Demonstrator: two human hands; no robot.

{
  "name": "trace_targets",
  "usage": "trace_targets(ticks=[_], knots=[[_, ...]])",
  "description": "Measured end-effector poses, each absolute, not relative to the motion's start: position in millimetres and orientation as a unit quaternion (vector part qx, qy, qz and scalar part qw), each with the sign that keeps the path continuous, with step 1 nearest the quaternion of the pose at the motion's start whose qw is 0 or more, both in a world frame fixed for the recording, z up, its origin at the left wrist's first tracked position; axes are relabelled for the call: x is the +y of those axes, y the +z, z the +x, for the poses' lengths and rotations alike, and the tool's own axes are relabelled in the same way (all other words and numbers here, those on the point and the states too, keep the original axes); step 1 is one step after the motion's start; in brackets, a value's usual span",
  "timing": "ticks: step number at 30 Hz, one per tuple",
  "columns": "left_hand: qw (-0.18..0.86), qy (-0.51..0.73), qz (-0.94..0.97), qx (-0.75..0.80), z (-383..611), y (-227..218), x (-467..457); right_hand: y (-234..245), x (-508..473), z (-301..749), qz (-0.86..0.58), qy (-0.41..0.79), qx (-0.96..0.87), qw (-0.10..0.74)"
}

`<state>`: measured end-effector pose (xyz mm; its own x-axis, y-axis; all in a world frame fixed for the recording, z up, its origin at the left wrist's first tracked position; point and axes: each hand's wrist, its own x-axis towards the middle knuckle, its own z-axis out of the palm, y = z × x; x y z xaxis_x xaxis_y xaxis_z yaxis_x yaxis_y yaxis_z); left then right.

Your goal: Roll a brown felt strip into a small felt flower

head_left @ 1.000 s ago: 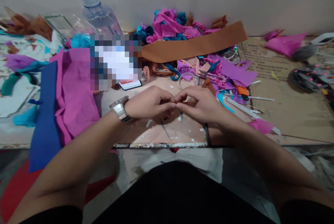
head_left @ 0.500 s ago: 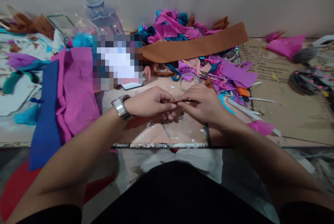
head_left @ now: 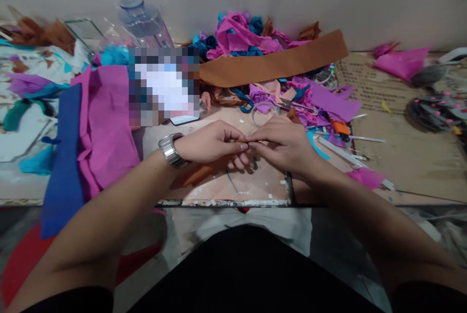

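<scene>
My left hand [head_left: 211,145], with a metal watch [head_left: 171,150] on its wrist, and my right hand [head_left: 282,145] meet fingertip to fingertip over the board. Both pinch a thin brown paper strip [head_left: 199,174]; its loose tail hangs out under my left palm onto the board. Most of the strip between the fingers is hidden. A clear tape ring [head_left: 263,111] lies just beyond my right hand.
Magenta crepe paper [head_left: 105,128] and a blue sheet [head_left: 63,162] lie at the left. A long brown strip [head_left: 277,62], a heap of pink and teal scraps [head_left: 241,35], a water bottle [head_left: 140,13], scissors [head_left: 297,105] and a phone [head_left: 184,119] lie beyond. Cardboard [head_left: 401,152] covers the right.
My hands have stayed together, shifting slightly. The brown tail of the strip now shows further out under my left palm.
</scene>
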<state>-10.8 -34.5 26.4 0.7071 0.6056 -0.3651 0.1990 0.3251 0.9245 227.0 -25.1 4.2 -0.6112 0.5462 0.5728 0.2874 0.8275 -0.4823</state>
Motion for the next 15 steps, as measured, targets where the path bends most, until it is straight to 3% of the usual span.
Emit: trace_targets(ticks=[15], knots=[[0.77,0.096,0.535,0.334,-20.0,32.4,-28.8,-0.9,-22.0,234.2,-0.183,0.119,-0.897,0.384]])
